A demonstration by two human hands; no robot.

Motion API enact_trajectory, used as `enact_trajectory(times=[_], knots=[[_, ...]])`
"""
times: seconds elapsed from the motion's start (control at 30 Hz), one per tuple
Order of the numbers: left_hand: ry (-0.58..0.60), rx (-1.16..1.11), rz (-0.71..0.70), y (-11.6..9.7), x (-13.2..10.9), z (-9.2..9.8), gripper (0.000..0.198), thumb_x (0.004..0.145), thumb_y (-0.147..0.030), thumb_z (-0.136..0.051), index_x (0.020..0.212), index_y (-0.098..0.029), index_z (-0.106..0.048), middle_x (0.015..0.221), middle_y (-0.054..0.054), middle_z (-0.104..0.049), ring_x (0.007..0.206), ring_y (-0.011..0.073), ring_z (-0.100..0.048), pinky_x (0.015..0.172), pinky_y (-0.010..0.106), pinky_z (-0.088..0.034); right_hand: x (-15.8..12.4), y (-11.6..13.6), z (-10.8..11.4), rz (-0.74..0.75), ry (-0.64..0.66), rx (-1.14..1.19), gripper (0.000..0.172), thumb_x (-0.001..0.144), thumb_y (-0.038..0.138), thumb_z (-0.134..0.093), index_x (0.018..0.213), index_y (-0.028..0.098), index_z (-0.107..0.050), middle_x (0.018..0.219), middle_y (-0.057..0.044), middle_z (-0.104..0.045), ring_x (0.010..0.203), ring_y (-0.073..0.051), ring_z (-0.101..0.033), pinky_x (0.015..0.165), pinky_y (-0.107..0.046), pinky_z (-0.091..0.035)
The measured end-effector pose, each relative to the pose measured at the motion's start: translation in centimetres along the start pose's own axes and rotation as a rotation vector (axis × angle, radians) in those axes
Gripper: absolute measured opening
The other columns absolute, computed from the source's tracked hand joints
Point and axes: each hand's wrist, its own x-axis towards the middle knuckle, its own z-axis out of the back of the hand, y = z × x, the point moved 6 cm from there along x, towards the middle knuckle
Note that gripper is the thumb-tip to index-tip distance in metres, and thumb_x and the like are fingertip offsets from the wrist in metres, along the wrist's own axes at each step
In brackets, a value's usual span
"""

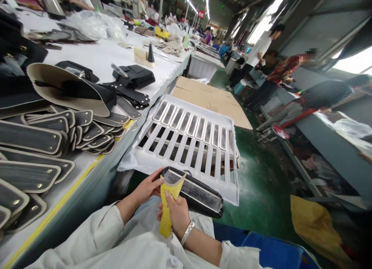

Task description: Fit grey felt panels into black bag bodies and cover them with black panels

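Observation:
My right hand is closed round the handle of a yellow scraper, its flared, curved end pointing up. That end overlaps a long black leather bag piece, which has a grey panel framed by a pale edge. My left hand grips the near-left end of the bag piece, thumb on top and fingers partly hidden behind it. The piece is tilted over my lap. Just beyond it lies a slotted white rack with a row of grey, pale-edged panels along its far side.
On the white table at left are stacked grey strips with studs, an open black bag body and black bag parts. A cardboard sheet lies behind the rack. A blue bin stands at lower right. Several people work farther off.

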Motion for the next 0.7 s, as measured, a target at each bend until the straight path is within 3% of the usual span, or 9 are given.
enact_trajectory(times=[0.17, 0.4, 0.6, 0.7], knots=[[-0.129, 0.114, 0.025, -0.7, 0.0, -0.5, 0.070, 0.074, -0.037, -0.070, 0.137, -0.024, -0.041, 0.089, 0.004, -0.066, 0.064, 0.0166, -0.063, 0.055, 0.029, -0.053, -0.2, 0.4, 0.0, 0.008, 0.014, -0.007, 0.047, 0.065, 0.062, -0.064, 0.065, 0.017, -0.051, 0.047, 0.002, -0.054, 0.030, -0.011, -0.046, 0.032, -0.026, -0.041], [-0.188, 0.137, 0.075, -0.4, -0.1, -0.8, 0.065, 0.075, -0.040, -0.068, 0.133, -0.028, -0.044, 0.089, 0.002, -0.064, 0.060, 0.0136, -0.059, 0.050, 0.025, -0.051, -0.3, 0.4, 0.1, -0.018, -0.001, -0.031, 0.045, 0.072, 0.057, -0.058, 0.054, 0.017, -0.051, 0.040, 0.002, -0.047, 0.030, -0.011, -0.043, 0.032, -0.026, -0.040], [-0.258, 0.129, 0.007, 0.3, -0.1, -1.8, 0.062, 0.076, -0.042, -0.066, 0.132, -0.031, -0.040, 0.096, 0.002, -0.059, 0.056, 0.0113, -0.056, 0.041, 0.021, -0.047, -0.8, 0.8, 0.5, -0.054, -0.019, 0.066, 0.044, 0.067, 0.059, -0.063, 0.060, 0.017, -0.052, 0.046, 0.001, -0.052, 0.032, -0.011, -0.043, 0.032, -0.025, -0.034], [-0.263, 0.140, -0.035, 0.2, -0.4, -1.8, 0.066, 0.077, -0.042, -0.066, 0.134, -0.029, -0.038, 0.091, 0.002, -0.061, 0.053, 0.0114, -0.056, 0.042, 0.023, -0.049, -1.2, 0.6, 0.9, -0.060, 0.032, 0.084, 0.043, 0.067, 0.059, -0.064, 0.068, 0.017, -0.053, 0.050, 0.002, -0.054, 0.034, -0.010, -0.045, 0.034, -0.024, -0.036]])
